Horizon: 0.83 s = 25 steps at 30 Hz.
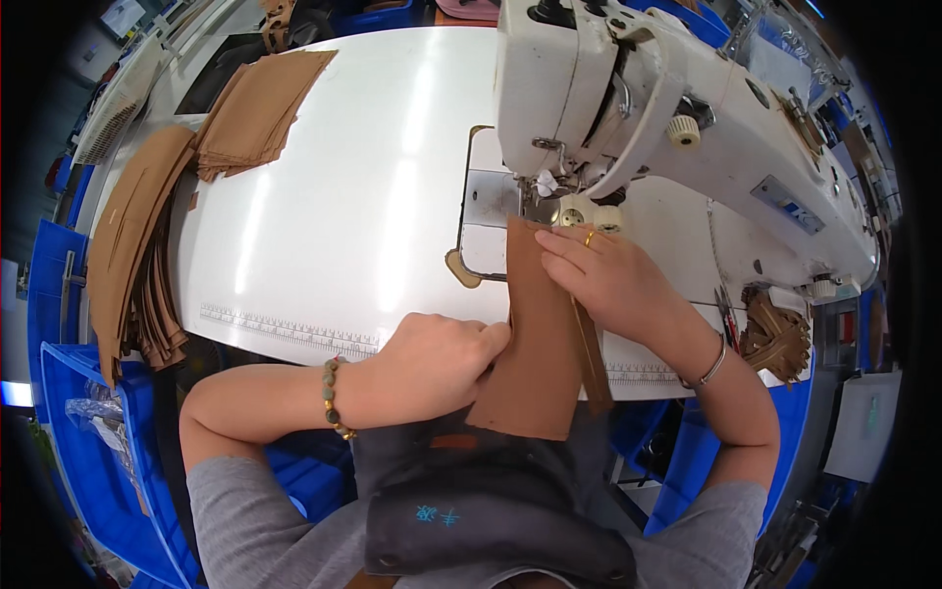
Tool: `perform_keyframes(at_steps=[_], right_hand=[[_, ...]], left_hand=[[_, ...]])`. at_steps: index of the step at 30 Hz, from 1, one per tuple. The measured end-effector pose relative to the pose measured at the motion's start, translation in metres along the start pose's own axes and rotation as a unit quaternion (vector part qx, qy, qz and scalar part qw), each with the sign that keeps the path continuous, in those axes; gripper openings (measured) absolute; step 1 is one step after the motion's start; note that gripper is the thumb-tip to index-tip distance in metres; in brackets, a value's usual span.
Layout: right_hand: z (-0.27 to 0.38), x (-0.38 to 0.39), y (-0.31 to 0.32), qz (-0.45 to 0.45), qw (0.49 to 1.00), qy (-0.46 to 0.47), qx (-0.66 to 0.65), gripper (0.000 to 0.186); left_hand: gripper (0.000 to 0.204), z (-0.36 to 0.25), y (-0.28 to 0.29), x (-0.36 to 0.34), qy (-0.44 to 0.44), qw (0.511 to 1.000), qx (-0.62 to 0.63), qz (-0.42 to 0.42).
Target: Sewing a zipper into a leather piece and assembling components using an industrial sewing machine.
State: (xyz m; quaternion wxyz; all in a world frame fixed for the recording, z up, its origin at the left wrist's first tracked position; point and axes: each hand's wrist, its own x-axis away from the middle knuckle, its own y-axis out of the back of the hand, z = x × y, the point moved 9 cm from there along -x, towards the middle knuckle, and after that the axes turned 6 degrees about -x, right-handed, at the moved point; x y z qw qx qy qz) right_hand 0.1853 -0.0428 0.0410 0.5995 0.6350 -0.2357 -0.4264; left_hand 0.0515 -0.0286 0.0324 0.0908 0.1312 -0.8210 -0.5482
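Observation:
A long brown leather-like panel (535, 363) runs from the sewing machine's needle area down over the table's front edge towards my lap. My left hand (442, 358) is closed, pinching the panel's left edge about halfway along. Near the needle, my right hand (599, 275) bends its fingers over the panel's upper right edge; its thumb is hidden. A narrow brown strip (591, 358) hangs from under this hand along the panel's right side. The white sewing machine (579, 88) stands over the panel's far end. Its presser foot and needle are too small to make out clearly.
Stacked brown panels (260, 113) lie at the far left, beside longer curved brown pieces (137, 236) draped over the table's left end. A bundle of brown strips (775, 339) sits at right, near scissors (726, 312). Blue bins (74, 373) flank the white table (334, 196).

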Motion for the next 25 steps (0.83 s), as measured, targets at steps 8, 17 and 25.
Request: perform_keyframes(at_steps=[8,17,25], right_hand=[[-0.002,-0.004,-0.007,-0.039,0.999,-0.024,0.004,0.038],[-0.004,-0.004,-0.009,-0.045,0.999,-0.006,-0.017,0.036],[-0.006,-0.006,-0.012,-0.015,1.000,-0.022,-0.015,0.044]], left_hand=[[0.027,0.064,0.017,-0.052,0.094,0.984,-0.143,0.043],[0.080,0.089,0.026,-0.077,-0.038,0.975,-0.172,-0.133],[0.068,0.112,0.030,-0.068,0.109,0.978,-0.152,-0.087]])
